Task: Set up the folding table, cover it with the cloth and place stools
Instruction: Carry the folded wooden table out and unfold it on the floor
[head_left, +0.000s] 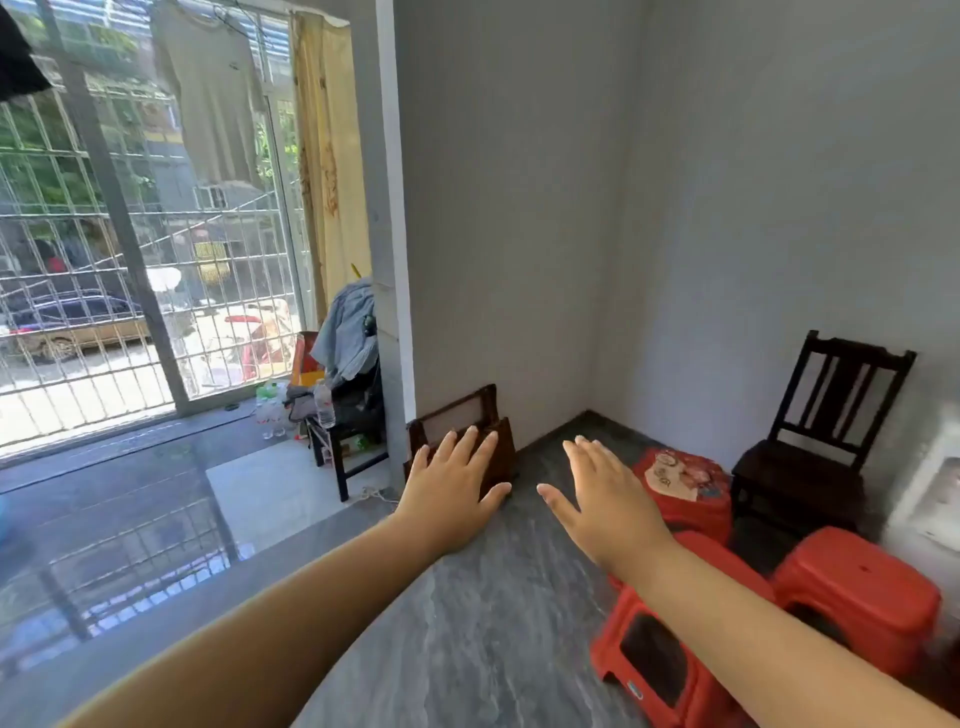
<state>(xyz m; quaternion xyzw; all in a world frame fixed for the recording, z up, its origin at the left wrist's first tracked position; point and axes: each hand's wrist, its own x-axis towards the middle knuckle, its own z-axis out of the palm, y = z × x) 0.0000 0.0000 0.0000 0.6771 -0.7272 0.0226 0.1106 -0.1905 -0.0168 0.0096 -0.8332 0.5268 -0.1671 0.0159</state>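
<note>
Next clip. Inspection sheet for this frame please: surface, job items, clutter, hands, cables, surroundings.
Surface: glossy grey marbled floor; no table standing.
Job's things: brown folded wooden frame leaning on the wall; red stools grouped at right; cloth not identified.
Clutter: clothes-piled chair by the window, bottles beside it.
Hands: left hand and right hand open, flat, holding nothing.
Cables: pale cord on the floor, blurred.
Surroundings: barred window, dark wooden chair in the corner.
</note>
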